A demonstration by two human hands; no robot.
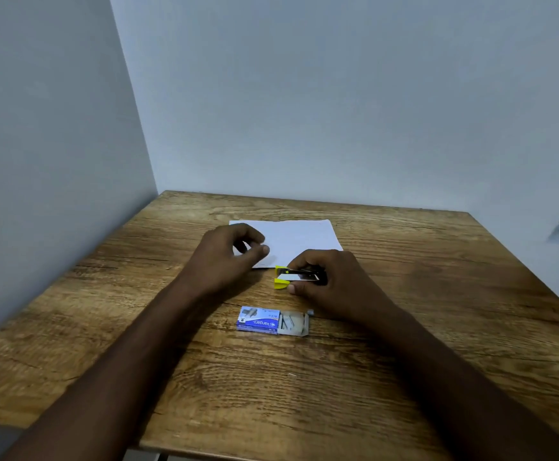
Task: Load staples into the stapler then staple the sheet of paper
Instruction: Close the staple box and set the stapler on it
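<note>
right hand [326,277] gripped small yellow stapler [291,277] on wooden worktop [404,327], fingers wrapped round it, thumb at near side. stapler sat at near edge of white sheet of paper [298,237]. left hand [228,256] hovered over paper's left part, fingers loosely curled, holding nothing visible. blue staple box [271,322] lay nearer, tray slid out rightward, staples showing.

The right hand [328,277] covers the rear of the yellow stapler [288,277], so only its front end shows past the fingertips. The left hand [228,254] hides the sheet of paper [298,237] beneath its fingers. Staples in the open staple box [273,321] are too small to count.
</note>
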